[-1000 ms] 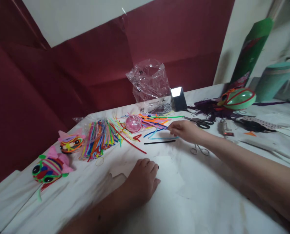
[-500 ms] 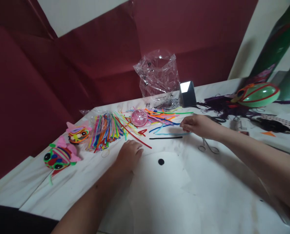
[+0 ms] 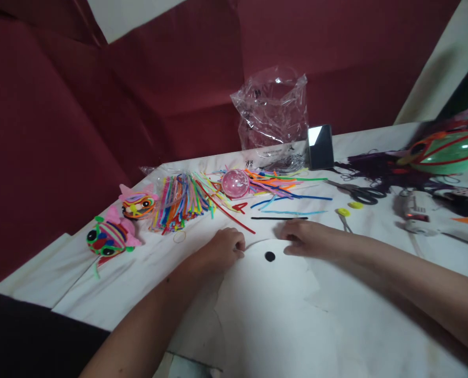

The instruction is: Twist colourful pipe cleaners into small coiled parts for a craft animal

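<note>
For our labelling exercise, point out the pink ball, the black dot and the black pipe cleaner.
pink ball (image 3: pixel 235 183), head view, centre of its surface.
black dot (image 3: pixel 269 256), head view, its middle.
black pipe cleaner (image 3: pixel 279 218), head view, mid-length.

No text, brand or number can be read anywhere. The clear plastic bag (image 3: pixel 273 110) carries small dark print near its top edge and on its lower fold, but it is too blurred to make out. The white sheet (image 3: pixel 273 299) in front shows no legible writing, only a black dot (image 3: pixel 269 256).
</note>
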Tool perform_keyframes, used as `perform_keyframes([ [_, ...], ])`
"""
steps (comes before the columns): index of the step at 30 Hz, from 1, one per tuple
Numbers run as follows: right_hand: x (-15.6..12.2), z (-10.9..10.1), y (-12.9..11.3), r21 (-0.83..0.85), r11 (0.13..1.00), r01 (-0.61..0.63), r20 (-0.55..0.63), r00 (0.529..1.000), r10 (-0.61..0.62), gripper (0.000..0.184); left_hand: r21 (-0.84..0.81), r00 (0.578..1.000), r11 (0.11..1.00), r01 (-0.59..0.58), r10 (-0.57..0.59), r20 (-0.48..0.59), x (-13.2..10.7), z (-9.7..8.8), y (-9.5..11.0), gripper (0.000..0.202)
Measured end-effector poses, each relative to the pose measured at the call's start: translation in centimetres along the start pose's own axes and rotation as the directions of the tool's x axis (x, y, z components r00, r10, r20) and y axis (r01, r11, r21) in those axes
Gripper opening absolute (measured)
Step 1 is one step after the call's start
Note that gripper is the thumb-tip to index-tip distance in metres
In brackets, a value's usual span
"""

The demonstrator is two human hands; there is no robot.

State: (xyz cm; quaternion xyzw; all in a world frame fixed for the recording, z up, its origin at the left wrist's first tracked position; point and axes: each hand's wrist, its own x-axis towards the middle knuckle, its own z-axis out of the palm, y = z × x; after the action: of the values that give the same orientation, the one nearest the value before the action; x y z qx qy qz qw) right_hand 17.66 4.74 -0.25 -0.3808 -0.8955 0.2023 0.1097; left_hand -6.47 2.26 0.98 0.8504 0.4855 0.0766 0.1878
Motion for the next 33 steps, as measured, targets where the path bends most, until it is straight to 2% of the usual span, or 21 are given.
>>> perform_keyframes([
  [4,0.0,0.0,0.3,0.191,0.972,-0.14,0.05,0.99,0.133,0.014,-0.191,0.99,0.975,0.112,-0.126,-0.063,0.0,0.2,0.4,0.021],
  [6,0.0,0.1,0.4,0.253,0.948,-0.192,0.067,0.981,0.181,0.016,-0.252,0.983,0.958,0.136,-0.162,-0.087,0.1,0.4,0.3,0.032],
  [7,0.0,0.1,0.5,0.263,0.944,-0.202,0.067,0.979,0.191,0.017,-0.258,0.982,0.957,0.132,-0.161,-0.095,0.1,0.5,0.2,0.032],
  [10,0.0,0.2,0.7,0.24,0.953,-0.183,0.033,0.983,0.18,0.016,-0.195,0.984,0.978,0.08,-0.109,-0.143,0.3,0.6,-0.2,0.014],
  [13,0.0,0.2,0.8,0.176,0.978,-0.114,0.011,0.993,0.114,0.013,-0.098,0.982,0.994,0.048,-0.065,-0.175,0.5,0.6,-0.7,0.007],
  [21,0.1,0.2,1.2,0.076,0.992,-0.105,-0.073,0.991,0.111,0.014,0.065,0.982,0.988,0.141,-0.131,-0.136,0.6,0.4,-1.3,0.018],
  [23,0.2,0.3,1.2,0.073,0.99,-0.119,-0.076,0.989,0.124,0.012,0.133,0.973,0.984,0.116,-0.085,-0.215,0.5,0.5,-1.1,0.015],
  [25,0.2,0.2,1.2,0.082,0.986,-0.148,-0.088,0.984,0.155,0.013,0.195,0.94,0.98,0.041,0.028,-0.34,0.4,0.6,-0.8,0.024],
  [26,0.2,0.0,1.2,0.08,0.982,-0.169,-0.112,0.978,0.177,0.013,0.213,0.919,0.977,0.0,0.084,-0.384,0.3,0.7,-0.7,0.029],
  [28,0.2,-0.9,1.5,0.049,0.971,-0.232,-0.202,0.95,0.237,0.015,0.216,0.899,0.975,-0.061,0.148,-0.412,0.3,0.7,-0.4,0.023],
  [30,0.1,-2.1,2.2,-0.001,0.949,-0.316,-0.313,0.901,0.3,0.019,0.204,0.899,0.975,-0.089,0.166,-0.406,0.3,0.7,-0.4,0.015],
  [33,-0.3,-3.8,3.9,-0.058,0.923,-0.38,-0.41,0.852,0.325,0.027,0.18,0.903,0.98,-0.087,0.154,-0.402,0.4,0.7,-0.5,0.013],
])
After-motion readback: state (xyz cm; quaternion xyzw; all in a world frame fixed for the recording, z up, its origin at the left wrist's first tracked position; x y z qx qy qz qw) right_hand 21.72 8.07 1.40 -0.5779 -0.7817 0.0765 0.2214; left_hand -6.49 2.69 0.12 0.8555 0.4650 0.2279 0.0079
